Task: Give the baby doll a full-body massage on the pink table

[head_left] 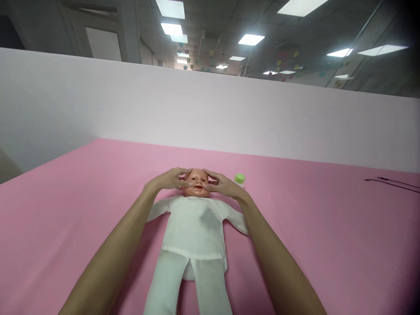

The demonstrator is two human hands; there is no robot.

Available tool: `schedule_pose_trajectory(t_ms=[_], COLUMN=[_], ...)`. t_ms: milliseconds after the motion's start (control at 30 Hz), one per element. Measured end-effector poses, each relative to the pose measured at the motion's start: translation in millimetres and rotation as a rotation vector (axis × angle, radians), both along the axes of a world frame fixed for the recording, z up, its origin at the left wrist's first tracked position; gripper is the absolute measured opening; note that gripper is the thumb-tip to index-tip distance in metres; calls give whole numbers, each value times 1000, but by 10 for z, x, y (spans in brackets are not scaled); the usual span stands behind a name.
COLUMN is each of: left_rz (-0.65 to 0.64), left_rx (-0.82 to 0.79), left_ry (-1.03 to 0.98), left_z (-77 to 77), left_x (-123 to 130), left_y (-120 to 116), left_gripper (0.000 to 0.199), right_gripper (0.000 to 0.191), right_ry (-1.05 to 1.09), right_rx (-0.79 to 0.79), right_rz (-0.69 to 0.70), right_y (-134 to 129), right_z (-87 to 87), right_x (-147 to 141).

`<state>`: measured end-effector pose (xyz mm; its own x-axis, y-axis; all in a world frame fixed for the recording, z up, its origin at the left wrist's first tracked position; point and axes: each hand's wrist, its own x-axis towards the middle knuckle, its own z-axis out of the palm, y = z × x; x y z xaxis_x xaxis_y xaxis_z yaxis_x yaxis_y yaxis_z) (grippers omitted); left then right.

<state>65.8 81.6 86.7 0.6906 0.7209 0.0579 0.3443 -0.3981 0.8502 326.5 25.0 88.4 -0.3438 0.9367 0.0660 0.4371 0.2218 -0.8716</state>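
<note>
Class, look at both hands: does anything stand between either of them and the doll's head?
Nothing visible does: the left hand and right hand are right at opposite sides of the doll's head. The green-lidded container shows just past the right hand, outside that space.

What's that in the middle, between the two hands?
The doll's head lies between the left hand and the right hand, face up. You can see it in the head-camera view.

Both arms (118,253) forward (fingers (212,175) apart)
</note>
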Motion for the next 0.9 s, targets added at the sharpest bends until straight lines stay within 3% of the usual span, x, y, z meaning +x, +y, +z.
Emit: schedule_pose_trajectory(t_ms=[67,233,400,633,767,900], left_rz=[-14,136,104,162,147,67], left_rx=[9,200,200,249,265,224], left_ry=[4,95,45,140,125,7], left_z=[23,77,93,80,34,38], left_x=[-1,59,37,93,103,61], left_y=[-15,-100,-76,-117,-93,-26], left_gripper=[67,60,33,43,40,42], right_gripper=[86,96,83,100,84,82], right_ry=[-8,-33,-38,-70,-69,-64], right_rx=[-2,-9,-6,-5,3,-45], right_rz=[0,4,23,20,56,-41], right_y=[-5,-51,-11,-51,-79,-48], right_z=[13,27,-9,42,60,4], right_x=[-6,-94,-30,-78,-73,-13])
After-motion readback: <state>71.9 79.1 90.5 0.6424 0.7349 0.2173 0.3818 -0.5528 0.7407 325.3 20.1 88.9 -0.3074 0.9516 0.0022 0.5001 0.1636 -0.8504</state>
